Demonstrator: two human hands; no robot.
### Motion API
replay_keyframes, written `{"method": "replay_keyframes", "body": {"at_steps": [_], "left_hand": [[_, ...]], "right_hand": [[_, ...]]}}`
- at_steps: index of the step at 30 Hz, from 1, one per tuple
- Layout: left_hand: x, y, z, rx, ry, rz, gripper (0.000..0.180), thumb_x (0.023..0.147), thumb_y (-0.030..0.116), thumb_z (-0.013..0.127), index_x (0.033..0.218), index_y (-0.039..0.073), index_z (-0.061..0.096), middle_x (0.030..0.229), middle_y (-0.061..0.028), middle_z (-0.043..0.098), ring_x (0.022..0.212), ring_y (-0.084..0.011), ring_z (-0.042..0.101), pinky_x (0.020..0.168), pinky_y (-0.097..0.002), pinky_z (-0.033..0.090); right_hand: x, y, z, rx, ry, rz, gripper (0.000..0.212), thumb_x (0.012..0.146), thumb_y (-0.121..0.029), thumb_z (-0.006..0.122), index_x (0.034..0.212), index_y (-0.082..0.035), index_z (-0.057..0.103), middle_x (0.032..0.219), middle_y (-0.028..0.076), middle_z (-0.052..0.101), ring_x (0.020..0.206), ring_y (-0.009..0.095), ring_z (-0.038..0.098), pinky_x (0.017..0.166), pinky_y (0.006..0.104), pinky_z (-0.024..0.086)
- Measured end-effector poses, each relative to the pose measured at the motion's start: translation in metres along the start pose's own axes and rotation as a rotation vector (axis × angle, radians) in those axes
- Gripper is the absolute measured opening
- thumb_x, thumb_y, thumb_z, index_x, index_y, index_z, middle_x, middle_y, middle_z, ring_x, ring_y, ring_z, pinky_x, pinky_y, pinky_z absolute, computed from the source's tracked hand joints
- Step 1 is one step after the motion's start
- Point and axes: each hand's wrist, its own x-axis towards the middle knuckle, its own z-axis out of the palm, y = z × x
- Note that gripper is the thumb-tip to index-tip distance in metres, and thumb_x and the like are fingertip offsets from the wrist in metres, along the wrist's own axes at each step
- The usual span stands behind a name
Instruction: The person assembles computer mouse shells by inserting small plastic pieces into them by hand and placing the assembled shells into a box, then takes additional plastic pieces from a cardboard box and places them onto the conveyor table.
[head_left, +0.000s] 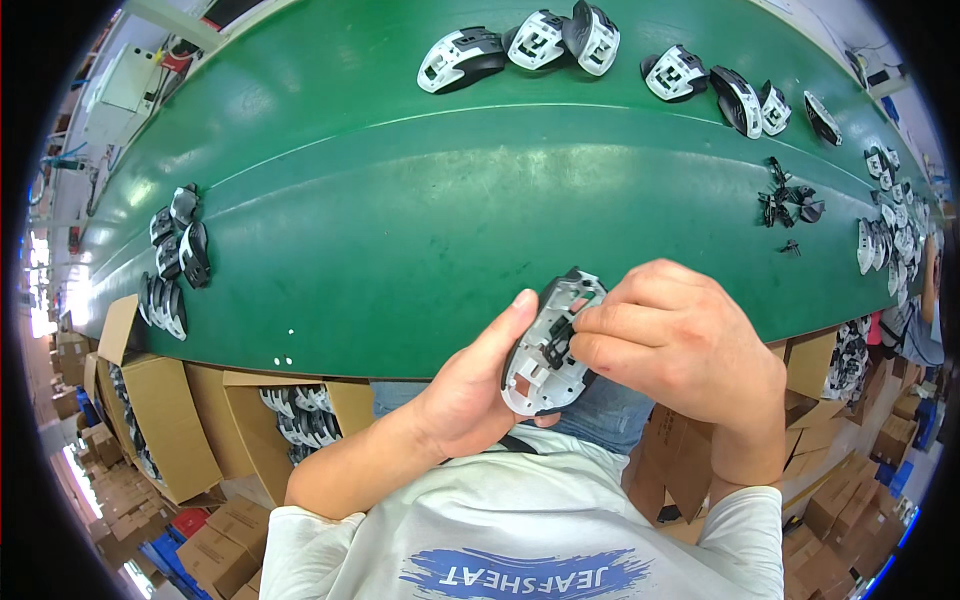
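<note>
The left hand [470, 385] cradles a mouse shell [548, 345] from below, fingers wrapped round its left edge and thumb up along the side, so the shell sits just off the near edge of the green belt [400, 230], over the person's lap. The right hand [680, 345] is closed down on a small black insert [556, 345] in the shell's middle, fingertips pinched narrow upon it. The insert looks partly seated rather than pressed home, though the fingers hide its right end and I cannot be sure. So the work on this piece seems to be mid-way: shell picked up, part placed, the final push probably left. The shell itself is turned hollow side up, white-grey inside with ribs, cut-outs and a black outer rim. Plenty is waiting: a row of similar shells [540, 45] lies at the far side of the belt, a cluster [890, 225] at the far right beside a few loose black parts [785, 205], and a darker batch [175, 250] at the left. Below the belt, cardboard boxes [170, 420] hold more shells, one stack showing near left [305, 415].
</note>
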Motion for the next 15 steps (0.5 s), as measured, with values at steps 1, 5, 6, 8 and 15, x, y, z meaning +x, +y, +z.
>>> {"method": "replay_keyframes", "body": {"at_steps": [1,5,6,8,15], "left_hand": [[0.001,-0.003,0.000,0.009,-0.001,-0.009,0.053,0.115,0.059,0.033,0.133,0.019,0.063,0.098,0.0031,0.068,0.083,-0.0087,0.062,0.064,-0.0303,0.050],[0.005,-0.005,0.004,-0.030,0.008,-0.020,0.050,0.115,0.059,0.035,0.123,0.020,0.065,0.093,0.0042,0.067,0.081,-0.0083,0.061,0.063,-0.0297,0.050],[0.004,-0.005,0.004,-0.035,0.011,-0.017,0.050,0.115,0.059,0.035,0.123,0.020,0.065,0.093,0.0042,0.067,0.081,-0.0083,0.061,0.063,-0.0297,0.050],[0.003,-0.004,0.004,-0.014,-0.025,-0.029,0.050,0.114,0.060,0.035,0.121,0.020,0.065,0.091,0.0043,0.066,0.081,-0.0083,0.061,0.062,-0.0304,0.049],[0.005,-0.009,0.003,-0.091,0.048,-0.084,0.049,0.114,0.060,0.037,0.121,0.021,0.065,0.091,0.0037,0.067,0.078,-0.0079,0.061,0.060,-0.0294,0.049]], "right_hand": [[0.003,-0.002,-0.003,-0.039,-0.050,-0.013,0.008,0.080,-0.015,0.071,0.086,-0.012,0.067,0.090,0.000,0.067,0.091,0.019,0.068,0.092,0.0349,0.056],[0.008,-0.005,-0.004,-0.176,-0.121,-0.045,0.007,0.079,-0.015,0.070,0.078,-0.015,0.063,0.079,-0.002,0.059,0.087,0.017,0.065,0.099,0.0351,0.053],[0.008,-0.005,-0.007,-0.172,-0.124,-0.049,0.007,0.079,-0.015,0.070,0.078,-0.015,0.063,0.079,-0.002,0.059,0.087,0.017,0.065,0.099,0.0351,0.053],[0.007,-0.006,-0.016,-0.207,-0.230,-0.049,0.012,0.074,-0.016,0.073,0.086,-0.015,0.070,0.097,-0.006,0.072,0.092,0.016,0.066,0.100,0.0397,0.055],[0.005,-0.015,-0.003,-0.248,-0.213,-0.026,0.011,0.075,-0.016,0.073,0.086,-0.015,0.070,0.096,-0.006,0.072,0.094,0.015,0.067,0.102,0.0415,0.055]]}}
